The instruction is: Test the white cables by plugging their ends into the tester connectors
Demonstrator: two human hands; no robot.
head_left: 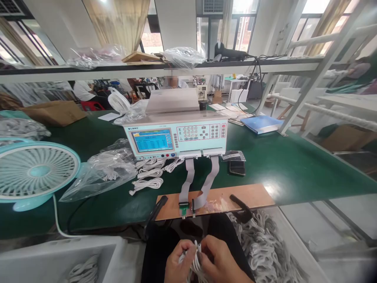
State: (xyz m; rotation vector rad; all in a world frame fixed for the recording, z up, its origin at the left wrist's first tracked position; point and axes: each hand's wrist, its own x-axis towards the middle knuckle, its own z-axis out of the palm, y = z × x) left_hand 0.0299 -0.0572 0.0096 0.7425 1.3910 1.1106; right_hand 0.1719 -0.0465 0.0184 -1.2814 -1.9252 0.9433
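Low in the picture, over the lap, a bundle of white cable (196, 267) sits between my two hands. My left hand (179, 261) is closed around it from the left, thumb and fingers pinching near the upper strands. From the right my right hand (219, 257) closes on the same bundle, its fingertips close to the left ones. White cable ends poke up between the fingers. Beyond the hands, two small connectors, one on a green board (184, 210), end the grey ribbon cables (207, 184) on a wooden board (238, 196).
A tester with a lit screen (153, 140) stands on the green table (294, 169). Coiled white cables (150, 183), a plastic bag (108, 165) and a fan (38, 171) lie left. Grey-white cables (268, 247) heap at lower right; a white bin (114, 255) stands lower left.
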